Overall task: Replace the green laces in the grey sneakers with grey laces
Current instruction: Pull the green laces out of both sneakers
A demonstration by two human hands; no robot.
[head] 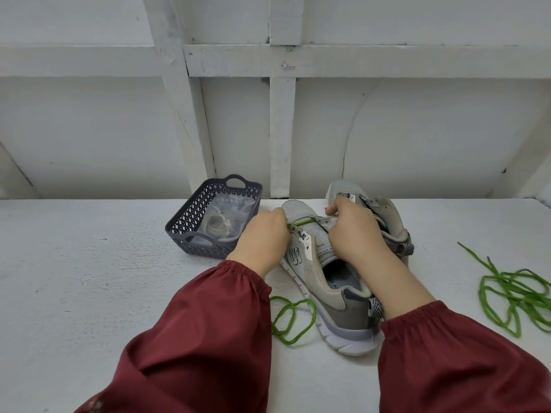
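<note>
Grey sneakers, two of them, sit side by side on the white surface (89,263) with toes pointing away. The near sneaker (337,308) lies between the hands, and the far sneaker (384,210) is partly hidden behind the right hand (354,234). The left hand (262,236) has its fingers curled, pinching the green lace (304,222) where it crosses the front eyelets. The rest of this lace loops on the surface beside the sole. The right hand's fingers grip the near sneaker's eyelet strip. A second, loose green lace (515,296) lies tangled well apart to the right. One dark basket (182,231) stands left of the shoes, holding clear bags (226,216) with a pale coil inside.
</note>
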